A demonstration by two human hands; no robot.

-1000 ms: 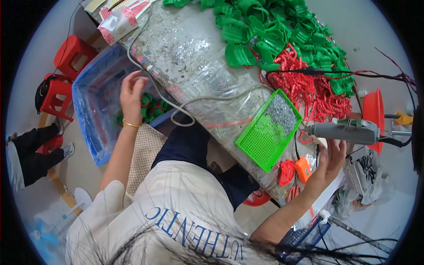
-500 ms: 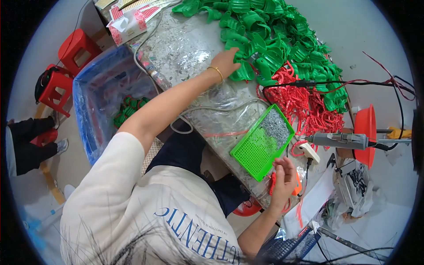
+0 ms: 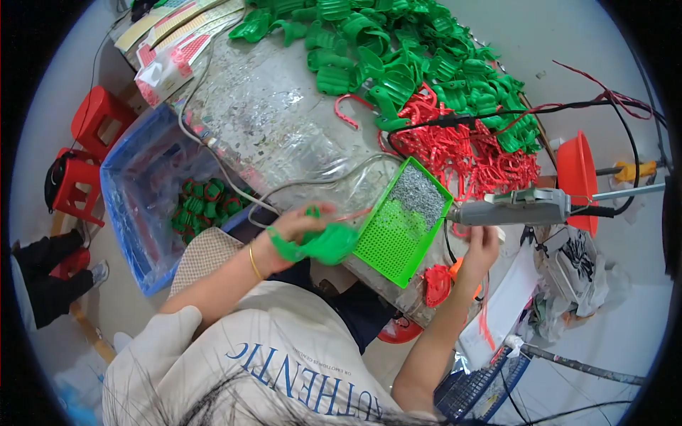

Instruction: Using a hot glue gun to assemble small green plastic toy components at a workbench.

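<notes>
A curved green plastic part [image 3: 330, 243] is in my left hand [image 3: 302, 224], smeared by motion, in front of my body at the table's near edge. To its right lies a bright green perforated tray [image 3: 387, 259] with small silvery screws [image 3: 419, 199] heaped in its far end. My right hand [image 3: 484, 247] is beyond the tray's right side, just below the tip of a grey electric screwdriver [image 3: 515, 207]. Its fingers are drawn together; anything between them is too small to make out. A red plastic part [image 3: 437, 284] lies between that hand and the tray.
Piled green parts [image 3: 398, 53] and red strips [image 3: 462, 153] cover the table's far side. A blue lined bin [image 3: 135, 220] with green-and-red pieces stands left. Cables [image 3: 305, 182] cross the table. Red stools [image 3: 99, 124], another person's legs [image 3: 50, 277] and a red basin [image 3: 577, 181] are around.
My left hand has come back from the green pile toward my body with a green part. My right hand has moved up and right to the screwdriver tip, its fingers closing. The view has shifted.
</notes>
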